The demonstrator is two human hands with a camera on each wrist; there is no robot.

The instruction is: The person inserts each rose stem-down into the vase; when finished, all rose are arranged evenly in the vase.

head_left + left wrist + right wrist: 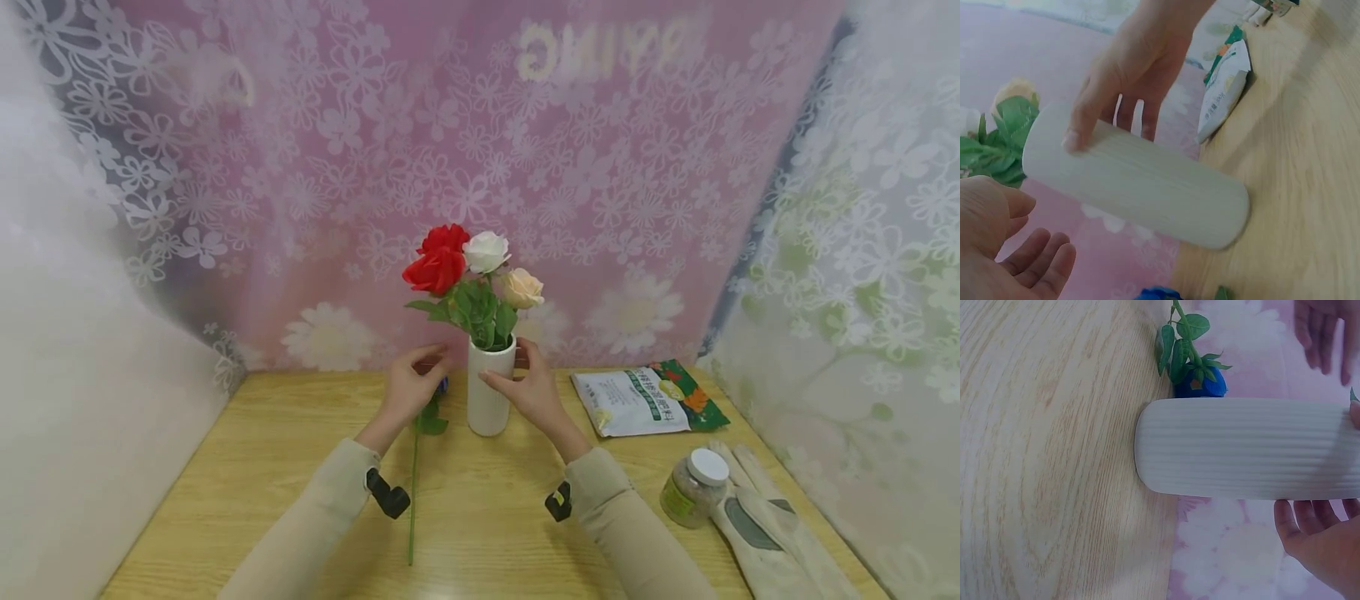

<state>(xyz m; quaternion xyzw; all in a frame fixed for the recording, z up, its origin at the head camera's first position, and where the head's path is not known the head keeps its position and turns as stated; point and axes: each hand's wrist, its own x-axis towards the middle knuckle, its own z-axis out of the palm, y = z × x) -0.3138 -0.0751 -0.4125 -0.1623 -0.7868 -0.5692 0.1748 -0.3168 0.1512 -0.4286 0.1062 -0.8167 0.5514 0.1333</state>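
A ribbed white vase point(487, 400) stands upright on the table, holding two red roses point(435, 271), a white rose point(486, 252) and a peach rose point(522, 288) with green leaves. My right hand point(534, 390) grips the upper part of the vase from the right, thumb on the front and fingers along the far side. To the left of the vase, my left hand point(411, 387) hovers apart from it with loosely bent fingers and nothing in them. Below that hand a blue rose point(1202, 384) lies on the table, its long stem point(413, 500) pointing toward me; in the head view the hand partly covers the bloom.
On the right lies a white and green packet point(637, 402). Nearer to me stand a jar point(693, 487) with a white lid and a pair of pale gloves point(772, 533). A floral curtain point(360, 183) hangs along the table's back edge.
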